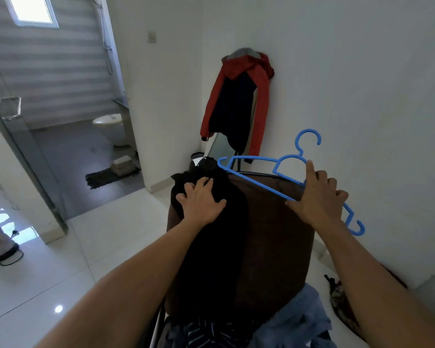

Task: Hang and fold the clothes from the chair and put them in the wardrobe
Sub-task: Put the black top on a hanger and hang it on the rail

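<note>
The black garment (211, 237) draped over the chair back (274, 222) looks soft and light, probably limp; take it near the collar. The left hand (201, 199) rests spread on it; the right hand (317, 194) grips a stiff blue hanger (269, 177).

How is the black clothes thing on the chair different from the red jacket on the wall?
The black garment is draped over the chair back under the left hand; the red jacket hangs untouched by the wall. The garment is all black; the jacket is red with dark parts. Both are clothes.
</note>
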Available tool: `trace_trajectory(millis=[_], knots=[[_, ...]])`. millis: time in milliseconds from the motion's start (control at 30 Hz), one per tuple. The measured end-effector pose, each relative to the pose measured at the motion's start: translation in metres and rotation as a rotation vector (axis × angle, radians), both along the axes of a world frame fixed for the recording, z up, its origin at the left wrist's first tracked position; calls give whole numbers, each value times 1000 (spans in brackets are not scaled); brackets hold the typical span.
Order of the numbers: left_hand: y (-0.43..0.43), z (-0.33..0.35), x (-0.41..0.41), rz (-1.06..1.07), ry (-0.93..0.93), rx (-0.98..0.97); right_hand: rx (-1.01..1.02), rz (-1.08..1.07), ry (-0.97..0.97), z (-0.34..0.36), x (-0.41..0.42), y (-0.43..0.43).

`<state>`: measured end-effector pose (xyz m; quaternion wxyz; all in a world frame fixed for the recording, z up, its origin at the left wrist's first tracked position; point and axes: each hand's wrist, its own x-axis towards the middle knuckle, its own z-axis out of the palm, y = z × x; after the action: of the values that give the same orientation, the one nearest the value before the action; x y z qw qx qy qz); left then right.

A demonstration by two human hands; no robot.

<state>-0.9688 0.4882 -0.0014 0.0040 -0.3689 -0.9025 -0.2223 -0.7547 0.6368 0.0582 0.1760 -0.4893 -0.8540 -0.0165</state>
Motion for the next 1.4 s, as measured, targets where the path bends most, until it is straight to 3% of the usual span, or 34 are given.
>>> trace_trajectory(millis=[167,467,567,633,700,800,867,1100,1400], knots=[[33,2,25,-69,-17,111,-18,-28,40,7,11,20],[99,-2,88,-597,10,-55,-9,-50,50,15,23,52],[82,-8,75,-661,-11,38,-23,-32,32,9,20,54],[60,-17,56,-583,115,238,-33,-17,23,6,16,52],[39,-28,32,-329,229,349,-34,-9,16,3,10,51],[17,-35,2,-45,128,145,-39,10,15,0,1,47],[12,-35,-8,-71,141,5,-50,18,8,-2,-4,44],[-16,-55,-1,-192,213,31,-35,48,-40,-13,-5,34],[-44,-86,16,-282,70,-18,-70,53,-60,-35,4,26]])
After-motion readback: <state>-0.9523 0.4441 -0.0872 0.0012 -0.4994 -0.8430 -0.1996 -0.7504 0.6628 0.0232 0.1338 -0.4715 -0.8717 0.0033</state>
